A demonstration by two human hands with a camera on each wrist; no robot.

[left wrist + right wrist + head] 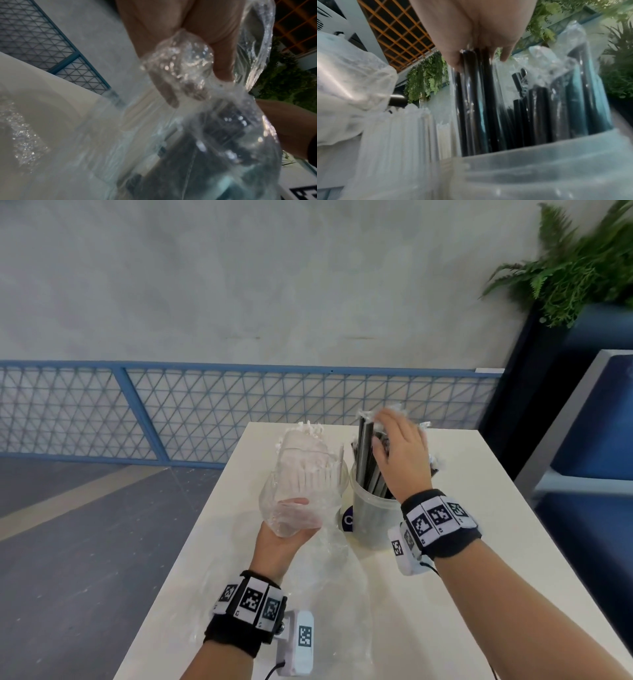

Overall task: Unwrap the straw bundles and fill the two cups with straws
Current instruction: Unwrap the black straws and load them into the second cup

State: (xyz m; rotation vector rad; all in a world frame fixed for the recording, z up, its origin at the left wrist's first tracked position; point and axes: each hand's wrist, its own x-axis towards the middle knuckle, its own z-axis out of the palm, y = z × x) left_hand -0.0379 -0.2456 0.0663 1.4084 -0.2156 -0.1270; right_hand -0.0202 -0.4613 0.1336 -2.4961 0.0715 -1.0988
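Observation:
On the white table point(445, 559) stand two clear cups side by side. The right cup point(375, 525) holds black straws point(364, 460) in thin clear sleeves. My right hand point(390, 440) is on their tops, with thumb and fingers closed around a few black straws point(476, 83). The left cup point(337, 474) holds white straws point(308, 472). A clear plastic wrapper point(298, 491) covers those straws, and my left hand point(299, 520) grips its bunched lower end point(180, 65) in front of that cup.
Another crumpled clear wrapper point(339, 594) lies on the table between my forearms. A blue mesh railing point(205, 412) runs behind the table. At the right are a blue bench point(589, 446) and a fern point(575, 268). The table's left edge drops off to the floor.

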